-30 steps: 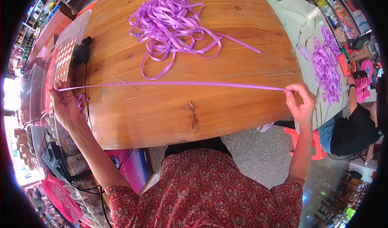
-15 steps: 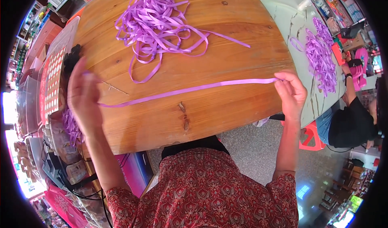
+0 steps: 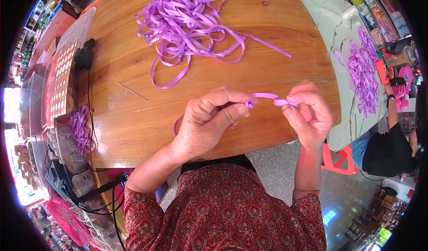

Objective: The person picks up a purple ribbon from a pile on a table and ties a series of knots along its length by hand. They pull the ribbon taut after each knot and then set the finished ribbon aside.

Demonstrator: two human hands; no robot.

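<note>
Above the near right part of the wooden table [image 3: 267, 126], my two hands are close together with a purple ribbon [image 3: 265, 95] between them. Thumb and forefinger of my left hand [image 3: 209, 117] pinch a small curled loop of it. My right hand [image 3: 310, 113] pinches another piece, which looks folded or twisted at the fingertips. A further stretch of ribbon hangs behind my left wrist. On the far side of the table lies a loose heap of purple ribbon [image 3: 183, 19], with small darker knots along some strands and one end trailing right.
A thin twisted cord [image 3: 132, 91] lies left of my hands. More purple ribbon [image 3: 363, 73] is piled on a white marbled table [image 3: 316, 15] at right, and another bunch [image 3: 80, 128] hangs at the left edge by a black cable. A person in black [image 3: 388, 153] sits at right beside a red stool [image 3: 341, 159].
My left hand has come from the far left over to beside my right hand. The ribbon, stretched straight between them before, is now short, slack and looped at the fingertips.
</note>
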